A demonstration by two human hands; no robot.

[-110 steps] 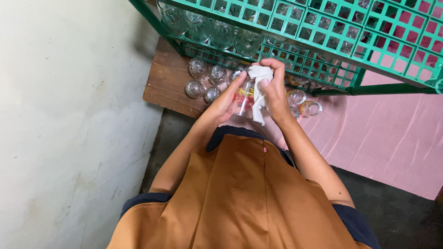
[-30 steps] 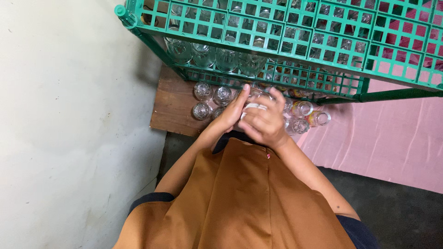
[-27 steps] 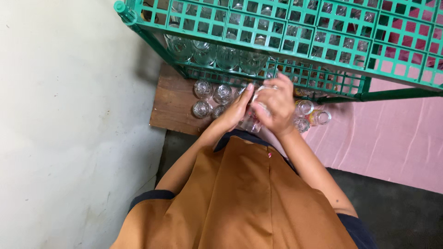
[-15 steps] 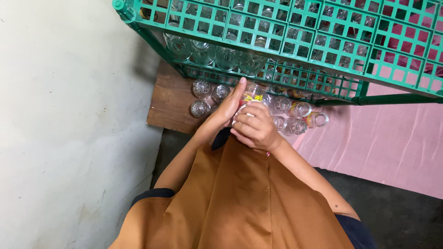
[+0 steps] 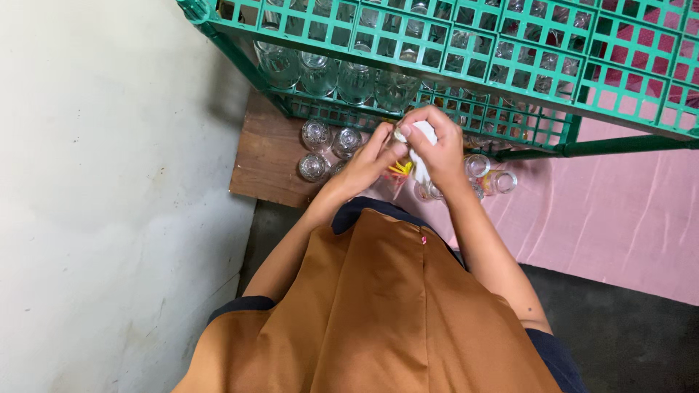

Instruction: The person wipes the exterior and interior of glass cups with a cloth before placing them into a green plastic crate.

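My left hand (image 5: 364, 166) grips a clear drinking glass (image 5: 397, 177) with yellow markings, held low over the wooden board. My right hand (image 5: 435, 145) is closed around a white cloth (image 5: 418, 148) pressed against the glass's top. Both hands meet just in front of the lower shelf of the green plastic rack (image 5: 466, 58). Most of the held glass is hidden by my fingers.
Several clear glasses (image 5: 325, 147) stand on the wooden board (image 5: 266, 156), more on a pink cloth (image 5: 619, 211) and on the rack's shelves. A pale wall (image 5: 109, 182) runs along the left. My orange apron (image 5: 378, 313) fills the foreground.
My hands have lifted slightly toward the rack. The white cloth, tucked out of sight a moment ago, now shows in my right hand above the glass.
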